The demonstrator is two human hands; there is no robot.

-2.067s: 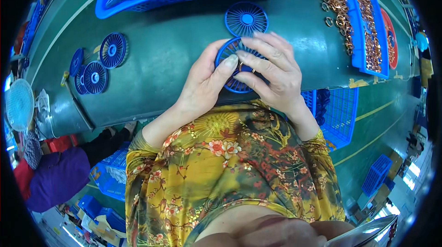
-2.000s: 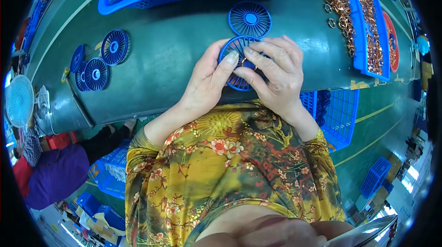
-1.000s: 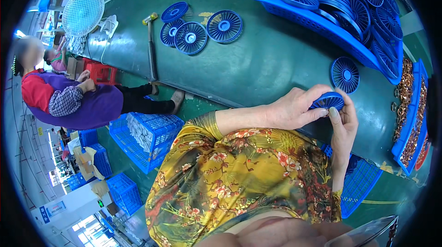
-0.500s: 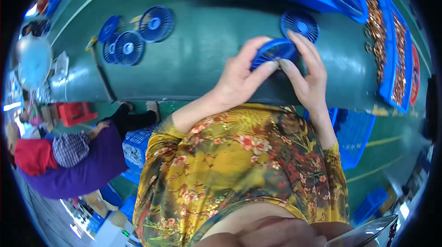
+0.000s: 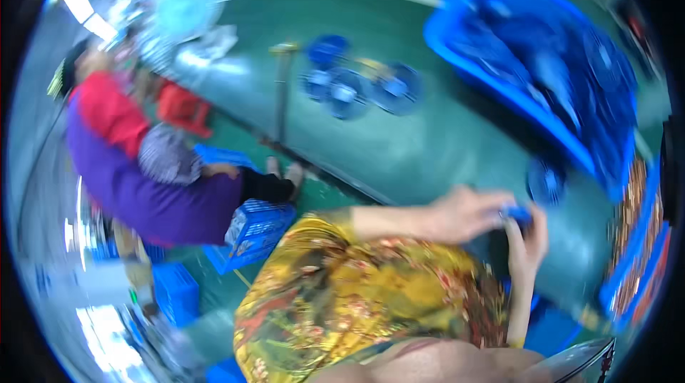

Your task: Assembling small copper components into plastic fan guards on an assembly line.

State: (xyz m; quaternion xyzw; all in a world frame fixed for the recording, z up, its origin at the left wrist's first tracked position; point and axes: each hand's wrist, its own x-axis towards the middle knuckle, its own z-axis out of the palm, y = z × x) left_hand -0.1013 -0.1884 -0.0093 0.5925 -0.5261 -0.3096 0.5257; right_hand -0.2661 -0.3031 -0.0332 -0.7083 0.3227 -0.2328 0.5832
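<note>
A blue round spoked disc (image 5: 519,213) is between my hands, blurred and mostly covered by my fingers. My left hand (image 5: 465,213) grips it from the left. On its right side my right hand (image 5: 526,240) closes around it with thumb and fingers. Beyond them, another blue spoked disc (image 5: 546,182) lies flat on the green table (image 5: 428,147). Farther left, several similar discs (image 5: 347,94) lie close together, some overlapping. The picture is smeared, so fine detail of the held piece is lost.
A large blue crate (image 5: 492,76) full of blue parts stands at the far right. Copper-coloured pieces (image 5: 626,212) lie beside a blue tray (image 5: 635,240). A long-handled tool (image 5: 281,98) rests on the table at left. Another person (image 5: 157,176) in purple and red is beyond the edge.
The whole view has swung leftward, so the table and crate appear tilted and shifted. Both hands still hold the disc, which now shows narrower and more covered.
</note>
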